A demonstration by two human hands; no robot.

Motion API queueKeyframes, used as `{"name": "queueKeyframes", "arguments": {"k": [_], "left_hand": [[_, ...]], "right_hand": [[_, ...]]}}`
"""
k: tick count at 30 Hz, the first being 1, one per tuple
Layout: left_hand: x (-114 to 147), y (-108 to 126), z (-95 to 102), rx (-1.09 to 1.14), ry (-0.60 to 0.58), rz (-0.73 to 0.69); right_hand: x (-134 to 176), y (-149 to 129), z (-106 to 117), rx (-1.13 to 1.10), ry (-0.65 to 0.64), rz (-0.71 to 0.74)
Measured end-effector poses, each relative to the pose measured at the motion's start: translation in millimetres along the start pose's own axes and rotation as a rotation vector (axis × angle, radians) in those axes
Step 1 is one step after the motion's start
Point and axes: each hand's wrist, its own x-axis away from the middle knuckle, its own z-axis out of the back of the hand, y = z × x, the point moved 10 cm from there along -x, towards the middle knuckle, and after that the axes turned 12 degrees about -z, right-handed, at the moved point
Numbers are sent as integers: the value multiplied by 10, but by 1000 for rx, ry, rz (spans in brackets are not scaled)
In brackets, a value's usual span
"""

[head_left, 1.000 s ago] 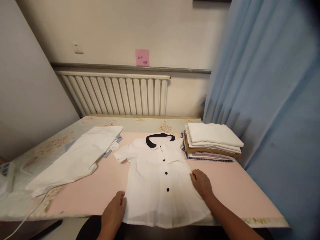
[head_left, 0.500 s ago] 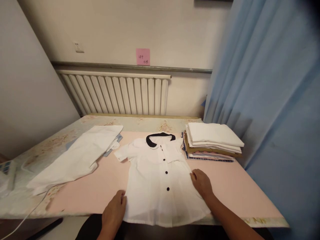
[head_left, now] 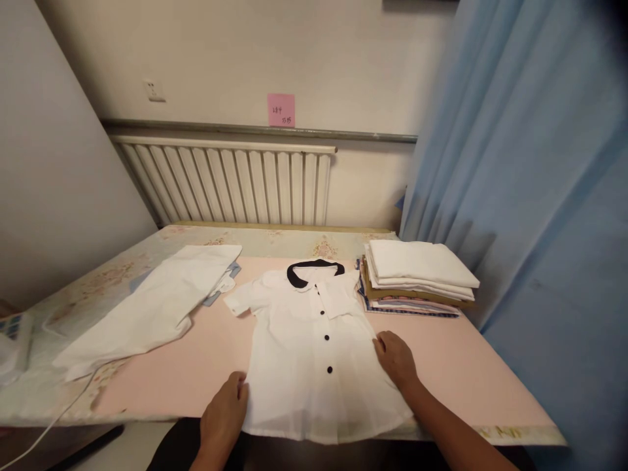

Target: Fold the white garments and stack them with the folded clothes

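A white short-sleeved blouse (head_left: 294, 366) with a black collar and dark round buttons lies front up, its hem at the table's near edge. The sleeve on the right side is folded inward over the chest; the other sticks out to the left. My left hand (head_left: 226, 409) is closed at the lower left side edge, its fingertips partly hidden against the cloth. On the opposite side edge, higher up, my right hand (head_left: 396, 358) grips the fabric between thumb and curled fingers.
A stack of folded clothes (head_left: 417, 265) stands at the right, beside a blue curtain (head_left: 530, 216). Loose white cloth (head_left: 142, 314) lies at the left over bluish cloth. Pink sheeting (head_left: 466, 373) covers part of the floral tabletop (head_left: 112, 271). A cable (head_left: 63, 412) hangs at the left.
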Motion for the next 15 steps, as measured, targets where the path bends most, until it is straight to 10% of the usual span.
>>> {"name": "queueKeyframes", "arguments": {"k": [15], "left_hand": [[34,-20,7,80,21,-18]], "right_hand": [[14,-16,18,8,-4,3]]}}
